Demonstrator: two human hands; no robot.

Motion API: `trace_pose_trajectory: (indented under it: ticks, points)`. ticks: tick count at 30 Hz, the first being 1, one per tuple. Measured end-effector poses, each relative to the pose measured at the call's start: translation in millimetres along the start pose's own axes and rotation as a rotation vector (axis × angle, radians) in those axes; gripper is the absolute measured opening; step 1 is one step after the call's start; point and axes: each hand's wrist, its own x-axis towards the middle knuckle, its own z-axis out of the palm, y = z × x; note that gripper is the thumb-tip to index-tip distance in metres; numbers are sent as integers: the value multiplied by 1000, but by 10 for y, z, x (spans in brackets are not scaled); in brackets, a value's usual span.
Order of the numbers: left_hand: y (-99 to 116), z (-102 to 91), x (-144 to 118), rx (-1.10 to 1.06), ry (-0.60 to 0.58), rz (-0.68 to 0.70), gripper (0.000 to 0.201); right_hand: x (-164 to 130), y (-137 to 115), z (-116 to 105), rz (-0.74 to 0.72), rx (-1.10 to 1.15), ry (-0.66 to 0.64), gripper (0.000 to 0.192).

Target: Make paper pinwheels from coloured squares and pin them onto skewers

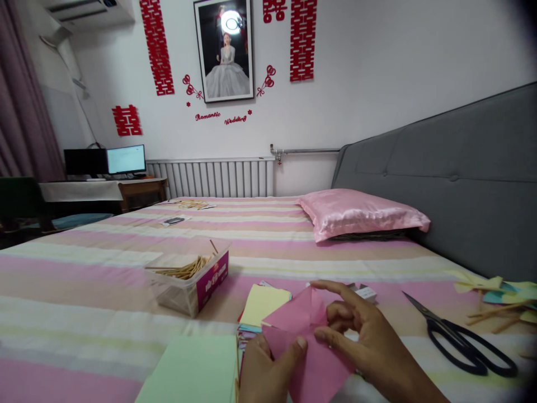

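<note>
A square of pink paper (321,366) is held up between my two hands, low in the head view. It has cuts in it, and one corner is bent up near the top. My left hand (272,366) pinches its left side, thumb on the front. With thumb and fingers, my right hand (361,324) grips the right side, its index finger at the top corner. Just behind lies a stack of coloured paper squares (264,305), yellow on top. Light green paper sheets (195,369) lie to the left of my left hand.
Black-handled scissors (457,338) lie open on the striped bedsheet (104,291) at right. Beyond them are paper pinwheels (499,291) with sticks. A clear plastic box (188,285) holds thin wooden sticks. Farther back sit a pink pillow (361,212) and a grey headboard (444,162).
</note>
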Motion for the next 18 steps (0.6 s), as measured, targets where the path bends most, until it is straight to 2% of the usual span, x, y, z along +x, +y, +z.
trace_pose_trajectory:
  ticks: [5,10,15,18]
  points:
    - [2,-7,-7,-14,-24,13,47,-4,-15,24,3,22,64,42]
    - [-12,13,-9,25,66,34,34,-17,10,41,-15,14,159,40]
    - [-22,23,-1,30,159,38,33,-17,-4,43,-12,13,204,40]
    - [9,5,-1,-18,247,11,32,-29,-18,24,-41,-1,289,33]
